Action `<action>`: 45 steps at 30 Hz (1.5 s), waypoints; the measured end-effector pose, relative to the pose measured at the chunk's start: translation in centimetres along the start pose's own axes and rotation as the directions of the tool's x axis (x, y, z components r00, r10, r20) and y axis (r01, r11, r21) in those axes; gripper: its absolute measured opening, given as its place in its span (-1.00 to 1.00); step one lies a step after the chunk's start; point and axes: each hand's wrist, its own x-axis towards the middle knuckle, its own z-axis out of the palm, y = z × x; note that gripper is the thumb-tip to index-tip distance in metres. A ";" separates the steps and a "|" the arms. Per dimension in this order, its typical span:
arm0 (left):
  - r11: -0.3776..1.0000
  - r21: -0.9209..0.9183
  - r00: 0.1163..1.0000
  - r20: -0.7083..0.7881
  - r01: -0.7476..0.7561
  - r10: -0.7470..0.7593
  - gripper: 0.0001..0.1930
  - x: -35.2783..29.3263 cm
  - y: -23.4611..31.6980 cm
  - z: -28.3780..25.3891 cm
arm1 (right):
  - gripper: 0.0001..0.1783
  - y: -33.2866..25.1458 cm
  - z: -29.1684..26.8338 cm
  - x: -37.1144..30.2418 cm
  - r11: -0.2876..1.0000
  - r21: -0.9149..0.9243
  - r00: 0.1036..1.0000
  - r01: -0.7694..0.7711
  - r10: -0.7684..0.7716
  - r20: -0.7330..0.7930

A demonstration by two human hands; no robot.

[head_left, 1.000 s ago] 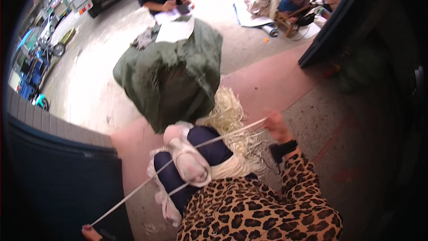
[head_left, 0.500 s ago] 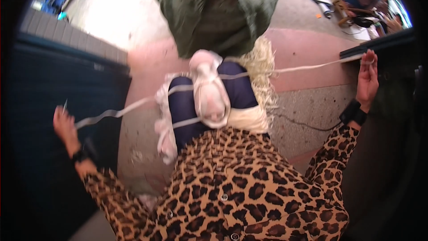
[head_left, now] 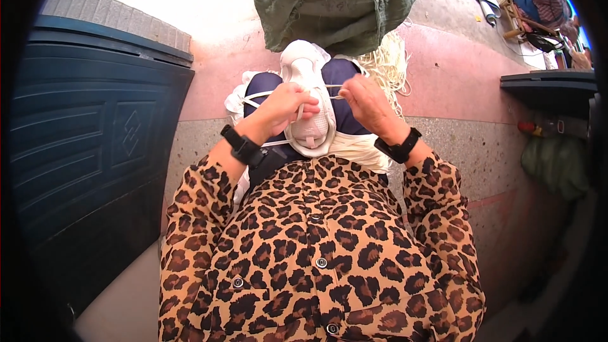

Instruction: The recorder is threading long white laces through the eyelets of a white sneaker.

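Note:
A white shoe (head_left: 322, 123) lies lengthwise on my lap, over dark blue trousers. My left hand (head_left: 285, 109) is closed above the shoe's left side, pinching a white shoelace (head_left: 301, 113) that hangs over its fingers. To the right of the shoe my right hand (head_left: 368, 105) is closed, its fingertips on lace strands stretched from the shoe. More lace loops out on the left, partly hidden behind my left hand. Whitish pieces (head_left: 235, 102) lie along my left thigh; what they are I cannot make out.
A big green woven sack (head_left: 329, 9) stands just beyond my knees. Bundled cream laces (head_left: 387, 66) hang over my right thigh. Dark blue door panels (head_left: 107, 114) stand left, and another dark panel (head_left: 544, 82) right, above a green bundle (head_left: 556, 164). A seated person (head_left: 543, 1) is far right.
Both hands have come in from wide apart, where they held the lace stretched out to either side, to close over the shoe. The lace now runs short between them.

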 end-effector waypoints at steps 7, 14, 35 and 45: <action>0.997 -0.072 0.999 -0.054 -0.011 0.007 -0.86 1.9 0.6 1.3 | -0.83 1.8 1.9 -1.1 0.999 0.006 0.993 0.045 -0.046 0.111; 0.966 -0.145 0.970 -0.150 -0.213 0.192 -0.83 2.1 -1.2 2.4 | -0.84 3.5 1.4 -1.3 0.962 -0.274 0.991 0.018 0.020 0.135; 0.940 -0.168 0.953 -0.106 -0.297 0.282 -0.82 1.4 -3.3 1.7 | -0.88 3.1 4.7 4.5 0.991 -0.024 0.983 0.128 -0.124 0.136; 0.933 0.238 0.916 -0.235 -0.271 0.326 -0.69 -0.3 -1.5 0.7 | -0.86 2.4 4.1 4.5 1.000 0.027 0.997 0.009 -0.011 0.077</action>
